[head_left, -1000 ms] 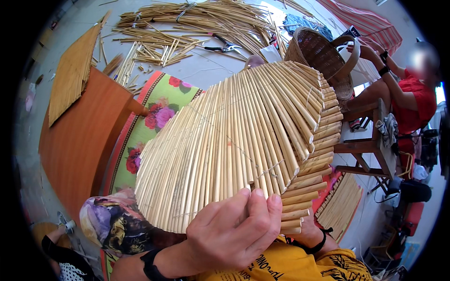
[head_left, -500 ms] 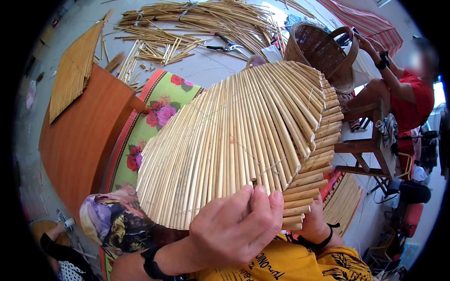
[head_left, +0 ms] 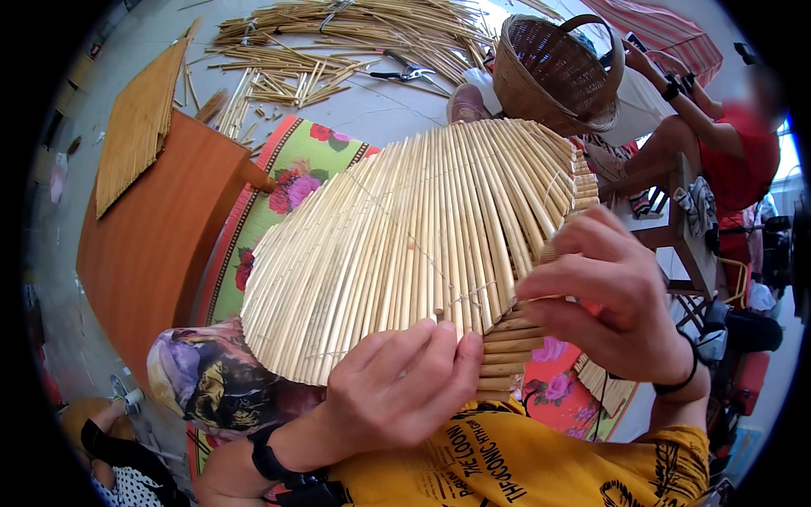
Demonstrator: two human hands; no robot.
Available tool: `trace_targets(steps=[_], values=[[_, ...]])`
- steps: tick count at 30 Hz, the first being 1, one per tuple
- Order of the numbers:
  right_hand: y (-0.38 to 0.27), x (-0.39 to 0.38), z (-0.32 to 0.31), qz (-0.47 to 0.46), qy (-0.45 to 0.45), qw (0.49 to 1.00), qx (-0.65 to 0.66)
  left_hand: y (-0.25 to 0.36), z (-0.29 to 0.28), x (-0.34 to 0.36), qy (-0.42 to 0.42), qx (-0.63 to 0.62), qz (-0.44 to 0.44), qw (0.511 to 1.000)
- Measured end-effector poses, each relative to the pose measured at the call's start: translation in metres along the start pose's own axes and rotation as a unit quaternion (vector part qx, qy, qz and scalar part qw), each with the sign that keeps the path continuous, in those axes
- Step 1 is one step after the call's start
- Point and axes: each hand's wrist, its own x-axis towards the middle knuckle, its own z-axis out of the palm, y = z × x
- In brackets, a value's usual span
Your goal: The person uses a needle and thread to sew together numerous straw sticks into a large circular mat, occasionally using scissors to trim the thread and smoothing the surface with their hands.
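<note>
A broad panel of pale reed sticks (head_left: 363,245), bound side by side with thin thread, lies across my lap. Along its right edge a second layer of sticks (head_left: 503,359) sticks out crosswise beneath the first. My left hand (head_left: 405,380) is closed on the panel's near edge, fingers bent over the stick ends. To the right, my right hand (head_left: 612,300) is raised at the edge, thumb and forefinger pinched together near the sticks. Whatever those fingertips hold is too small to make out.
A wicker basket (head_left: 549,84) stands beyond the panel, near a seated person (head_left: 735,135) in red. Pruning shears (head_left: 410,74) and loose reeds (head_left: 338,34) lie on the floor. At left is a brown wooden board (head_left: 152,245) beside a flowered mat (head_left: 291,182).
My right hand has come out from under the panel's right edge and up beside it. My left hand has shifted slightly left with the panel. The basket appears farther left.
</note>
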Motion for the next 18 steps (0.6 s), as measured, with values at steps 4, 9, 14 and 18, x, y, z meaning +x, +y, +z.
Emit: trace_targets(steps=[4, 9, 14, 18], values=[[0.012, 0.023, 0.014, -0.01, -0.155, 0.987, 0.043, 0.003, 0.007, -0.007, 0.009, -0.003, -0.003, 1.0], [0.014, 0.033, 0.028, 0.038, -0.221, 0.968, 0.114, 0.004, 0.01, -0.017, 0.018, -0.006, -0.018, 1.0], [0.007, 0.04, 0.036, 0.047, -0.254, 0.96, 0.105, 0.001, 0.005, -0.023, 0.012, -0.007, -0.013, 1.0], [0.012, 0.04, 0.045, -0.041, -0.249, 0.965, 0.078, -0.001, 0.005, -0.022, 0.004, -0.012, -0.002, 1.0]])
